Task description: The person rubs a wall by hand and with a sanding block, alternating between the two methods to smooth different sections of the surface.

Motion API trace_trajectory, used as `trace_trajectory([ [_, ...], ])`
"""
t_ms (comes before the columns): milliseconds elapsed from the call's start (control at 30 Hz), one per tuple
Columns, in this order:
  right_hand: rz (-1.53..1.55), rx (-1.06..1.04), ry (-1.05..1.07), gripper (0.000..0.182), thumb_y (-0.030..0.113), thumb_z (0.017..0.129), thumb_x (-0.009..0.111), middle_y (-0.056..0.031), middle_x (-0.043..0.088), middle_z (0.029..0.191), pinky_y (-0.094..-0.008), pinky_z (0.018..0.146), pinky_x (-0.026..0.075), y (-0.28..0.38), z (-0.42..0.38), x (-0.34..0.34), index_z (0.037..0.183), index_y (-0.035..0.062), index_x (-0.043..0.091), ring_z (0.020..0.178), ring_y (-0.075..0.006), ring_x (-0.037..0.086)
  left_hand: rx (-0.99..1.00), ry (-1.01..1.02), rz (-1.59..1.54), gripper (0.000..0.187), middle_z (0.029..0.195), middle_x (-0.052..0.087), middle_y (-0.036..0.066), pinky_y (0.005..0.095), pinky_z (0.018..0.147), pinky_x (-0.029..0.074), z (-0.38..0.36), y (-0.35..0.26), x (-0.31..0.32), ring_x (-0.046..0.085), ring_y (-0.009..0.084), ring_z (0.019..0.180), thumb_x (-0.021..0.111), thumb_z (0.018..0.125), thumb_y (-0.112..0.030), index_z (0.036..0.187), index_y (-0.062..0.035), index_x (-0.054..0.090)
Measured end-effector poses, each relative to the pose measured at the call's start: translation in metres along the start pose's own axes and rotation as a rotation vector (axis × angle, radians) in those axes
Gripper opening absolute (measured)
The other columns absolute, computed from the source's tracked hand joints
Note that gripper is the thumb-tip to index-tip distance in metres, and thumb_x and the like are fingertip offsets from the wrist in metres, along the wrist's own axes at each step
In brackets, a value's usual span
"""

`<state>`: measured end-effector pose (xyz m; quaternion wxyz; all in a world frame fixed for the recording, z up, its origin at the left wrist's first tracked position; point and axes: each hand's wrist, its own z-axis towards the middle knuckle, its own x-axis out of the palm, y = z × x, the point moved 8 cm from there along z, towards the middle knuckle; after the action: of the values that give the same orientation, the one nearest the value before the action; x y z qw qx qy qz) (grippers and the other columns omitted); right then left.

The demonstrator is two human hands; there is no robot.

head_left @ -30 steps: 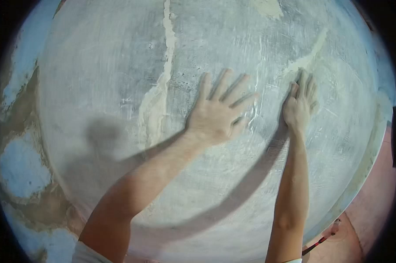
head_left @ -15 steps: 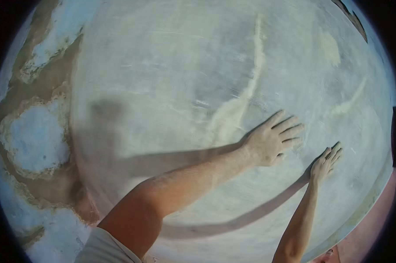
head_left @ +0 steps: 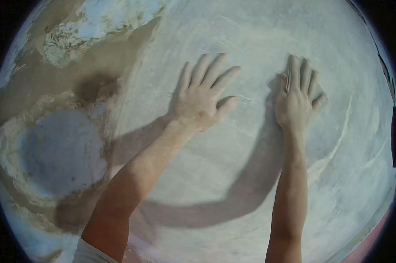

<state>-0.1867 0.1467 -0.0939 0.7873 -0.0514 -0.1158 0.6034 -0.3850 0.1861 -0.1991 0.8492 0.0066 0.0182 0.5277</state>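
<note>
Now sets both hands well to the left along the pale surface (head_left: 233,162), compared with half a second ago. Leaves the cream streak (head_left: 340,140) to the right of both hands, no longer beyond the left one, and brings the brown band (head_left: 119,57) deeper into view on the left. Seems to mean a different stretch of the same surface under the palms, judging by the shift.

Lays the left hand (head_left: 198,103) palm-down and wide open, fingers and thumb spread, with no hold on anything visible. Places the right hand (head_left: 295,103) apart on the right, fingers long and only slightly parted. Shows a thin edge (head_left: 288,82) beside its index finger; impossible to tell whether gripped or merely covered.

Spreads the pale surface behind, between and around both hands, apparently in contact with them, with the true pressure hard to tell. Keeps the bluish patch (head_left: 60,151) to the left and nearer than the left hand, untouched.
</note>
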Motion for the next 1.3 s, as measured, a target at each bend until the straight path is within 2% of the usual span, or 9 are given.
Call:
trace_trajectory([
  [133, 0.111, -0.180, -0.059, 0.054, 0.045, 0.115, 0.036, -0.0018, 0.028, 0.178, -0.0717, 0.130, 0.010, 0.137, 0.039, 0.001, 0.168, 0.0336, 0.034, 0.166, -0.0305, 0.019, -0.115, 0.012, -0.037, 0.070, 0.179, 0.025, 0.013, 0.0616, 0.132, 0.015, -0.048, 0.076, -0.017, 0.023, 0.0441, 0.162, 0.064, 0.102, -0.042, 0.166, -0.0203, 0.044],
  [233, 0.097, -0.252, -0.036, 0.057, 0.044, 0.115, 0.036, -0.0013, 0.028, 0.178, -0.0694, 0.132, 0.009, 0.255, 0.043, 0.008, 0.170, 0.0330, 0.029, 0.167, -0.0285, 0.018, -0.165, -0.003, 0.008, 0.071, 0.177, 0.028, 0.012, 0.0610, 0.131, 0.019, -0.101, 0.133, -0.023, 0.025, 0.0420, 0.161, 0.062, 0.102, -0.046, 0.167, -0.0241, 0.042],
  [400, 0.389, -0.346, 0.092, 0.066, 0.040, 0.108, 0.052, -0.0075, 0.031, 0.177, -0.0692, 0.131, 0.014, 0.379, -0.013, -0.008, 0.167, 0.0143, 0.038, 0.165, -0.0300, 0.024, -0.308, 0.096, -0.050, 0.072, 0.176, 0.026, 0.025, 0.0600, 0.133, 0.015, -0.188, 0.193, -0.024, 0.022, 0.0483, 0.162, 0.059, 0.100, -0.031, 0.164, -0.0030, 0.041],
  [500, 0.551, -0.340, 0.098, 0.071, 0.036, 0.102, 0.058, -0.0092, 0.036, 0.175, -0.0684, 0.130, 0.015, 0.407, -0.045, -0.009, 0.164, 0.0070, 0.043, 0.163, -0.0300, 0.028, -0.339, 0.106, 0.070, 0.072, 0.176, 0.025, 0.026, 0.0609, 0.133, 0.011, -0.229, 0.196, -0.016, 0.018, 0.0486, 0.163, 0.056, 0.102, -0.033, 0.165, -0.0011, 0.039],
  [700, 0.589, -0.481, 0.057, 0.064, 0.040, 0.106, 0.048, -0.0083, 0.038, 0.173, -0.0632, 0.131, 0.015, 0.411, -0.049, 0.021, 0.162, 0.0094, 0.047, 0.162, -0.0274, 0.028, -0.284, -0.019, -0.063, 0.077, 0.176, 0.016, 0.031, 0.0640, 0.131, 0.007, -0.222, 0.196, 0.007, 0.010, 0.0505, 0.164, 0.040, 0.111, -0.051, 0.169, -0.0014, 0.029],
  [1100, 0.465, -0.258, 0.063, 0.078, 0.045, 0.101, 0.053, -0.0247, 0.038, 0.168, -0.0612, 0.133, 0.009, 0.479, 0.041, 0.018, 0.161, -0.0040, 0.043, 0.159, -0.0473, 0.027, -0.202, 0.130, -0.026, 0.076, 0.177, 0.017, 0.029, 0.0669, 0.130, 0.007, -0.201, 0.231, 0.012, 0.012, 0.0500, 0.164, 0.041, 0.111, -0.055, 0.167, -0.0039, 0.036],
  [1133, 0.979, -0.039, -0.086, 0.074, 0.046, 0.101, 0.053, -0.0229, 0.046, 0.161, -0.0604, 0.132, 0.013, 0.480, 0.052, 0.047, 0.157, -0.0040, 0.049, 0.156, -0.0431, 0.032, -0.210, 0.143, -0.014, 0.076, 0.177, 0.017, 0.029, 0.0671, 0.130, 0.007, -0.202, 0.239, 0.012, 0.012, 0.0499, 0.164, 0.041, 0.111, -0.055, 0.167, -0.0041, 0.037],
  [1167, 0.485, -0.206, -0.080, 0.070, 0.044, 0.101, 0.055, -0.0192, 0.052, 0.154, -0.0603, 0.130, 0.016, 0.482, 0.060, 0.040, 0.153, -0.0032, 0.053, 0.154, -0.0371, 0.035, -0.219, 0.152, -0.008, 0.076, 0.177, 0.018, 0.029, 0.0674, 0.130, 0.007, -0.202, 0.246, 0.011, 0.012, 0.0499, 0.164, 0.041, 0.111, -0.056, 0.167, -0.0043, 0.037],
  [1300, 0.459, -0.149, -0.117, 0.064, 0.036, 0.105, 0.049, -0.0148, 0.041, 0.170, -0.0625, 0.130, 0.017, 0.479, 0.097, 0.044, 0.163, 0.0081, 0.045, 0.161, -0.0330, 0.029, -0.273, 0.202, 0.034, 0.076, 0.177, 0.018, 0.029, 0.0683, 0.129, 0.008, -0.211, 0.286, -0.005, 0.013, 0.0497, 0.164, 0.041, 0.110, -0.057, 0.166, -0.0051, 0.040],
])
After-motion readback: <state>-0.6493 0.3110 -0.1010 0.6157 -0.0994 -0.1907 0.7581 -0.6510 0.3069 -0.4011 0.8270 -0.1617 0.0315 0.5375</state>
